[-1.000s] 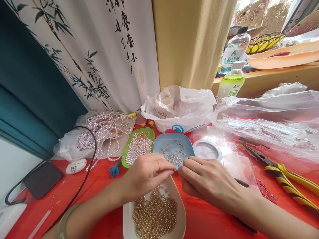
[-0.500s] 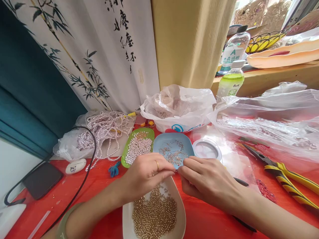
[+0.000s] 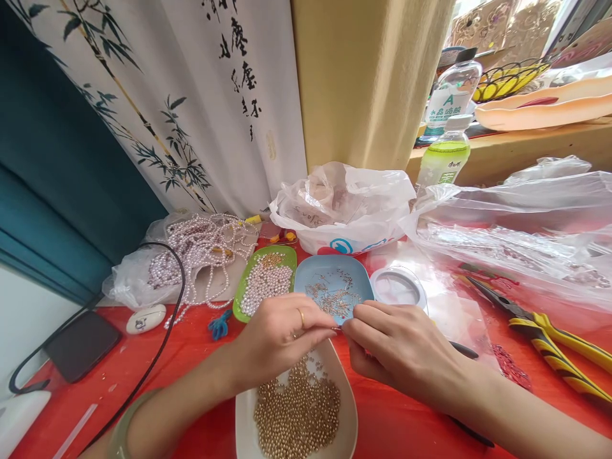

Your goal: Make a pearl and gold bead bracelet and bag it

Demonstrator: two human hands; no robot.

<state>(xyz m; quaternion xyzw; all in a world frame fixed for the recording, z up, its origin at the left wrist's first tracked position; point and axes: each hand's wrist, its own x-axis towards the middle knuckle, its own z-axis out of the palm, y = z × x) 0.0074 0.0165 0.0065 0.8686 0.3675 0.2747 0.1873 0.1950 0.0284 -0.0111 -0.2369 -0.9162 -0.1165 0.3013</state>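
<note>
My left hand [image 3: 282, 331] is closed in a pinch, thumb against forefinger. Facing it, my right hand [image 3: 382, 338] is closed too, its fingertips almost meeting the left ones. A tiny thing shows between the fingertips, too small to name. Below the hands is a white tray [image 3: 351, 408] of small gold beads [image 3: 299, 414]. Just beyond the fingertips, a blue tray [image 3: 306, 271] holds thin metal pins [image 3: 335, 299]. To its left sits a green tray [image 3: 238, 299] with pale pearl beads [image 3: 268, 280] and a few gold ones.
Strands of pearl beads [image 3: 191, 255] lie at the back left, near a black cable [image 3: 176, 306] and a dark phone [image 3: 83, 344]. Yellow-black pliers [image 3: 540, 331] rest at right. Dark handles [image 3: 463, 349] show partly under my right forearm. Plastic bags [image 3: 344, 210] stand behind.
</note>
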